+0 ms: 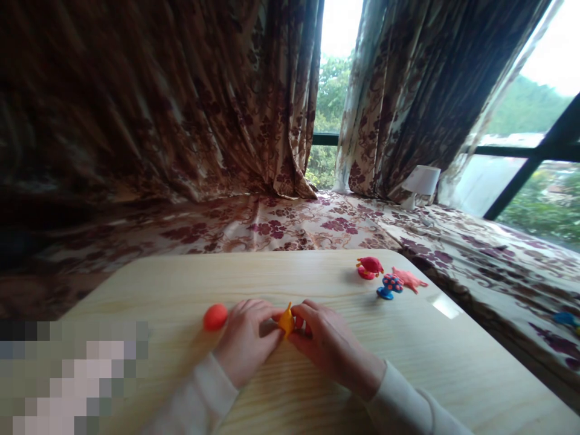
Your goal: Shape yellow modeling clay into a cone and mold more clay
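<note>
Between my two hands is a small yellow piece, apparently modelling clay [286, 322], with a thin pointed tip sticking up. My left hand [251, 332] pinches it from the left, thumb and fingers pressed together on its side. From the right, the fingertips of my right hand [328, 338] close on it. Something reddish shows among the right fingers, too covered to make out. A round orange-red ball [215, 317] lies on the table just left of my left hand.
The pale wooden table [254, 275] holds a crimson figure [370, 266] on a round base, a blue mushroom-like figure [391, 284] with reddish dots, and a flat pink figure [410, 280] at far right. Beyond are a floral-covered seat [272, 226] and a white lamp [421, 180]. Pixelation hides the lower left.
</note>
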Tool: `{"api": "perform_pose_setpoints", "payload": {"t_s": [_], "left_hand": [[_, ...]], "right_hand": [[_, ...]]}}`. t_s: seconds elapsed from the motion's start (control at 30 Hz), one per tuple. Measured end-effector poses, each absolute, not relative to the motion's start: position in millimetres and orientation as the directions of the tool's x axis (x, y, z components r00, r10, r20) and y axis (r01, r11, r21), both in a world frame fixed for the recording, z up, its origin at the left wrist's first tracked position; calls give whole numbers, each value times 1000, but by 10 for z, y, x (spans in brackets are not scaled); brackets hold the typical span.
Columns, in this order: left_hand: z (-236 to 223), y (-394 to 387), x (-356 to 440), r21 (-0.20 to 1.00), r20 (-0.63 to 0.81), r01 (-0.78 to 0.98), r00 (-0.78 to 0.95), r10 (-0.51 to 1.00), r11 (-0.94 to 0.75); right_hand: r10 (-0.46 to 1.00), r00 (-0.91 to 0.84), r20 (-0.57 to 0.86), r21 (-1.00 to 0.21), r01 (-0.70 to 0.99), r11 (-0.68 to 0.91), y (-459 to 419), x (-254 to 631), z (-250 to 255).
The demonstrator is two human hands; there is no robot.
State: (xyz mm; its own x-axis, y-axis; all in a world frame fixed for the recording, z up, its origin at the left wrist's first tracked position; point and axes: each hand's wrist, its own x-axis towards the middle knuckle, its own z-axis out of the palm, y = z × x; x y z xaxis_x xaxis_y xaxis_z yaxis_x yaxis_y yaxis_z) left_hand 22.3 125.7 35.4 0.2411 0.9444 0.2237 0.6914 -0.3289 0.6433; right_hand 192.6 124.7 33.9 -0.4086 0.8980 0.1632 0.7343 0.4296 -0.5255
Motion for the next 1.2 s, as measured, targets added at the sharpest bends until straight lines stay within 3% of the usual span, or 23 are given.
{"api": "perform_pose_setpoints", "payload": {"t_s": [0.13,0.23,0.37,0.63,1.2], "left_hand": [[350,1250,213,637,213,691,267,940,-341],[365,1239,213,626,207,698,280,937,-347],[406,1231,230,620,187,713,272,944,-328],[389,1230,229,619,184,718,262,947,-319],[384,1229,246,626,164,728,226,960,-278]], "right_hand": [[886,-428,177,-528,718,453,1244,1953,365],[875,-451,175,-635,628,450,1265,2020,403],[876,-364,317,-726,500,471,1296,2056,461],[840,-350,415,-701,465,540,1300,1918,466],[821,-312,478,-703,425,570,1311,1895,526]]}}
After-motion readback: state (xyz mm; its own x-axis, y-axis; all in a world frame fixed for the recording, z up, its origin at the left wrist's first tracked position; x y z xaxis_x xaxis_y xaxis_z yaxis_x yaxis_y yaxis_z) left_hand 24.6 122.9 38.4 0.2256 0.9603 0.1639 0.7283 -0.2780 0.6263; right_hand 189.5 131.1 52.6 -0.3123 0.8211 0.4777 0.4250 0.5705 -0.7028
